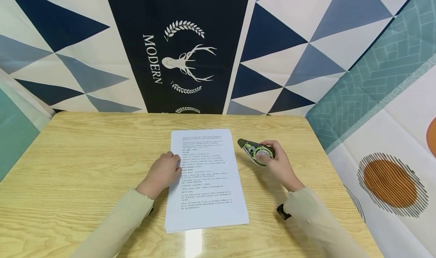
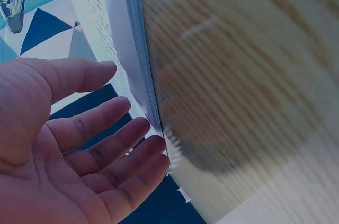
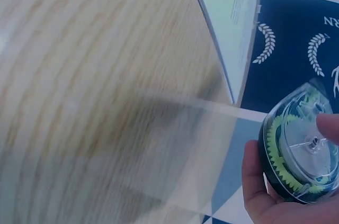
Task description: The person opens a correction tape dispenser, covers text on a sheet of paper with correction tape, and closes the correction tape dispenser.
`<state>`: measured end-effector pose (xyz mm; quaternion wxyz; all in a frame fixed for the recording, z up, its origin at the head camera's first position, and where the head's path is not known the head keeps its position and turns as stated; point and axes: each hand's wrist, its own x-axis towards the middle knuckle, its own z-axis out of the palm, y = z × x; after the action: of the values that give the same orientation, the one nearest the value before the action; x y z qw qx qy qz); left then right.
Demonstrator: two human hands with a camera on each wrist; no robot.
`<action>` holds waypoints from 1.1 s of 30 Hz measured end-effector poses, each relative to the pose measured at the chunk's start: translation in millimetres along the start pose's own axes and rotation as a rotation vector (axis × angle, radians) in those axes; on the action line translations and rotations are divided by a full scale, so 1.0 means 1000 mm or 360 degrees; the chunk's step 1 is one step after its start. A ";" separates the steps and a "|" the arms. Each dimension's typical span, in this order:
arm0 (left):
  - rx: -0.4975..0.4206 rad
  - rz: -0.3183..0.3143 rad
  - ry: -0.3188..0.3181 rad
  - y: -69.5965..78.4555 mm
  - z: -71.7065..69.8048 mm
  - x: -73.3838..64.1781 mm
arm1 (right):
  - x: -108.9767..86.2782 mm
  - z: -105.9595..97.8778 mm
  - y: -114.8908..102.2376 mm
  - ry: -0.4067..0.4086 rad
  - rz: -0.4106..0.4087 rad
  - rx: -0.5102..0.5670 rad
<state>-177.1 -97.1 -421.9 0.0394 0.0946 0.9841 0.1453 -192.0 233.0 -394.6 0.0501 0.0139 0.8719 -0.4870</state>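
Note:
A stack of printed paper [image 1: 207,182] lies on the wooden table, its left edge seen close up in the left wrist view. My left hand [image 1: 164,173] is at that left edge with the fingers loosely bent. In the left wrist view the left hand [image 2: 90,139] grips nothing, and its fingertips are close to the sheets' edge; whether they touch cannot be told. Right of the stack, my right hand [image 1: 281,165] holds a correction tape [image 1: 257,152] above the table, thumb on its side. Green gear teeth show through its clear case [image 3: 304,150], and its dark tip points to the upper left.
The wooden table [image 1: 85,167] extends to both sides of the paper. Behind it hangs a patterned cloth [image 1: 180,8] with triangles, a deer head and lettering. Another cloth [image 1: 374,136] hangs along the right side. A dark band [image 1: 283,211] sits beneath the right sleeve.

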 end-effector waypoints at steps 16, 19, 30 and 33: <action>-0.0156 0.0008 0.0062 -0.007 -0.012 -0.003 | 0.007 0.024 -0.018 -0.0117 -0.0215 0.0069; -0.0255 0.0010 0.0060 -0.010 -0.012 -0.003 | 0.008 0.030 -0.021 -0.0139 -0.0231 0.0080; -0.0458 0.0092 0.0075 -0.017 -0.016 -0.003 | 0.011 0.050 -0.031 -0.0216 -0.0294 0.0096; -0.0486 0.0123 0.0085 -0.015 -0.018 -0.003 | 0.011 0.054 -0.034 -0.0241 -0.0306 0.0103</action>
<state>-178.9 -116.9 -409.2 0.0214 0.1214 0.9469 0.2969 -201.8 168.4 -395.1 0.0683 -0.1049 0.8467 -0.5172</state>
